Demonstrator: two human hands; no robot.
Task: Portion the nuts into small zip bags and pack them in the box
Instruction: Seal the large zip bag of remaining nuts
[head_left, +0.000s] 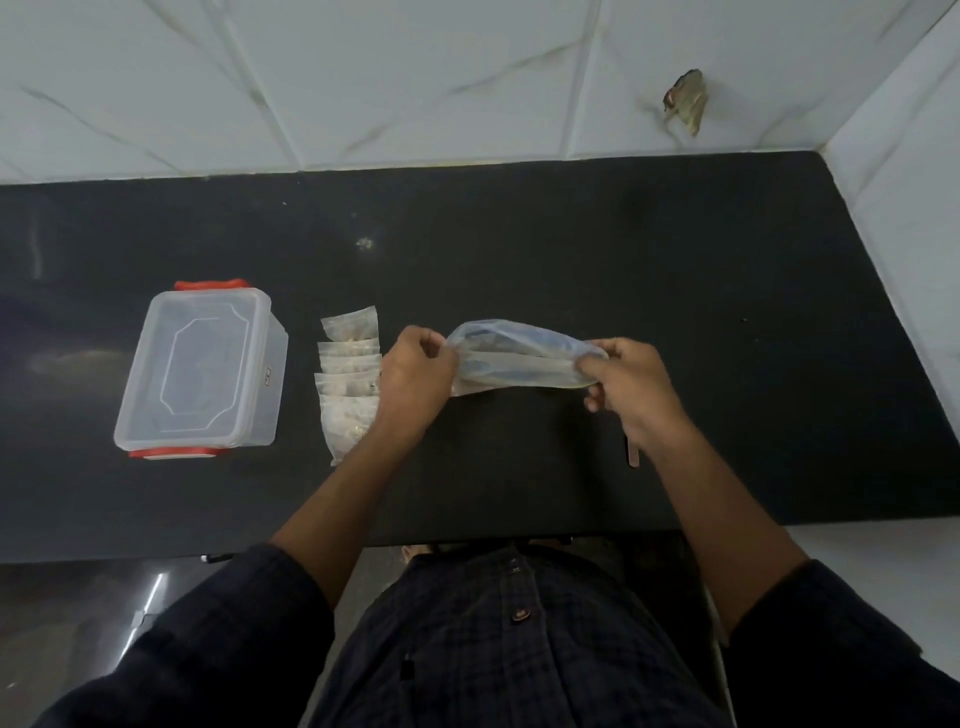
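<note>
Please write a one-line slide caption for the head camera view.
Both hands, left and right, pinch a large clear plastic bag beside filled small zip bags and a lidded clear box.

Dark checked button-front shirt, sleeves pushed up.

Woven in navy-black with a faint lighter grid of thin crossing lines. Fastened down the front placket with small round brownish buttons, two plainly visible, one above the other. Long dark left sleeve and matching dark right sleeve bunched just below the elbows, forearms bare beyond the cuffs. Bare left hand and bare right hand, no rings, watch or bands visible at either wrist. Fabric loose and creased across the belly.
</note>
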